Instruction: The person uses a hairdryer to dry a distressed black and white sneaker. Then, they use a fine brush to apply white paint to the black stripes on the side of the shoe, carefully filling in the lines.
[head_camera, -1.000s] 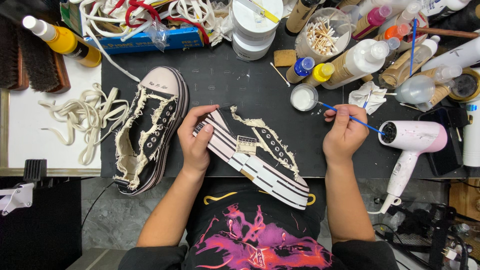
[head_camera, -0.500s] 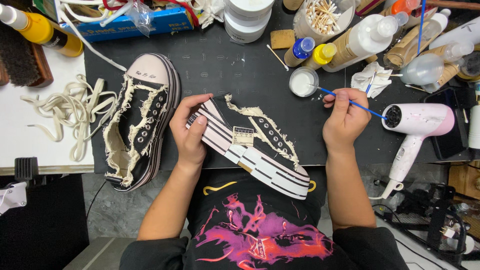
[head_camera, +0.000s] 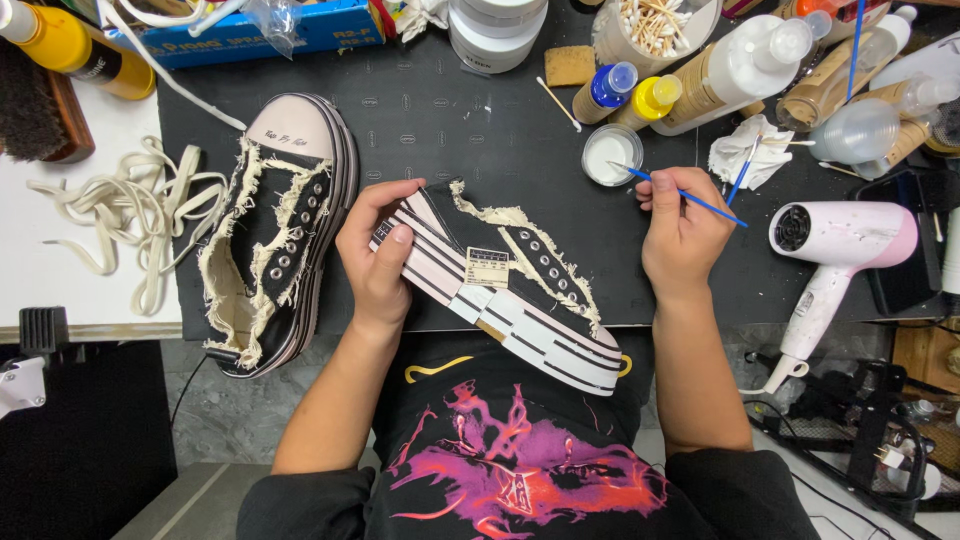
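Observation:
My left hand (head_camera: 377, 252) grips the toe end of a black platform sneaker (head_camera: 510, 285) with frayed cream edges and a striped white sole, lying on its side across the mat's front edge. My right hand (head_camera: 683, 228) holds a thin blue paintbrush (head_camera: 690, 195), its tip over a small round jar of white paint (head_camera: 611, 154). A second matching sneaker (head_camera: 280, 225) without laces lies to the left of my left hand on the black mat (head_camera: 470, 110).
Cream laces (head_camera: 130, 215) lie on the white surface at left. A pink hair dryer (head_camera: 835, 250) rests at right. Bottles (head_camera: 740, 60), a cup of cotton swabs (head_camera: 650, 30), white tubs (head_camera: 495, 30), a crumpled tissue (head_camera: 750, 155) and a brush (head_camera: 30, 105) crowd the back.
The view has shifted slightly. My right hand has brought the brush tip down to the white paint jar. My left hand keeps its hold on the sneaker.

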